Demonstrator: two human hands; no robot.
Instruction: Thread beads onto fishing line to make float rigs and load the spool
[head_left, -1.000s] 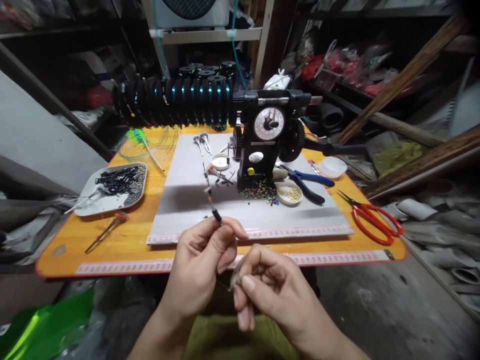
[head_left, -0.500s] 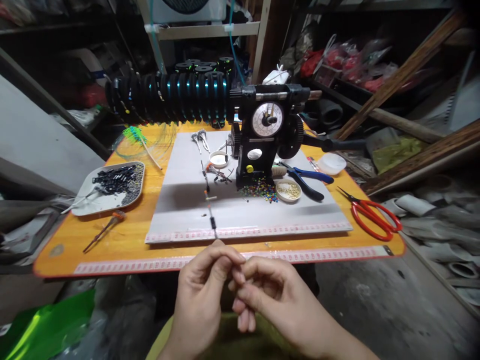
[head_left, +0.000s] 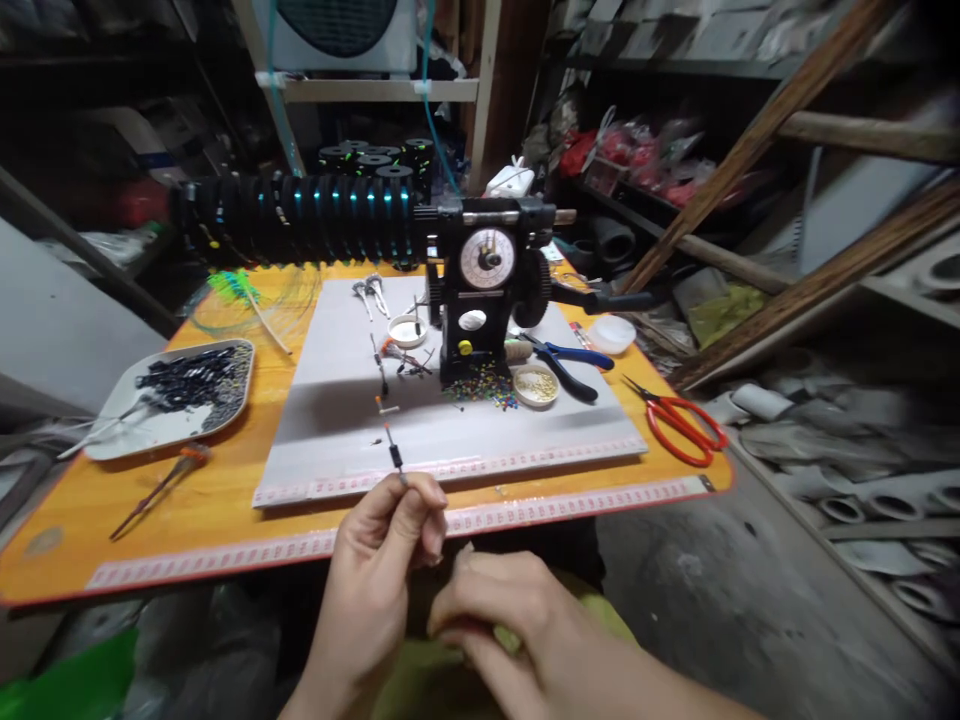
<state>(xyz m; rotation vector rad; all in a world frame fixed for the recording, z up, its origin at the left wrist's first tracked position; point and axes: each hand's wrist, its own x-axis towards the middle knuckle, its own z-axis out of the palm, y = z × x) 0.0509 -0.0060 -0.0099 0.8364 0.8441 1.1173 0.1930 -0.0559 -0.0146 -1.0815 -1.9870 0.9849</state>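
Close to the table's front edge, my left hand (head_left: 397, 540) pinches a thin fishing line between thumb and forefinger. A small black sleeve (head_left: 395, 456) and an orange bead sit on the line just beyond those fingertips, over the white board (head_left: 315, 455). Lower and to the right, my right hand (head_left: 495, 610) is closed, thumb against curled fingers. Whatever it may hold is hidden. Past the sleeve, more dark and orange parts run up towards the black winding machine (head_left: 480, 300), which has a round dial and a row of black spools (head_left: 300, 220).
A white tray (head_left: 120, 440) of black and grey small parts stands left. Coloured beads (head_left: 487, 388), a dish of gold beads (head_left: 535, 386), pliers (head_left: 570, 360) and red-handled scissors (head_left: 679, 425) lie right. A measuring tape (head_left: 525, 517) runs along the table's front edge.
My hands have come apart: the right has dropped lower, away from the left. The left still pinches the line. The whole view has shifted, so the table appears further left.
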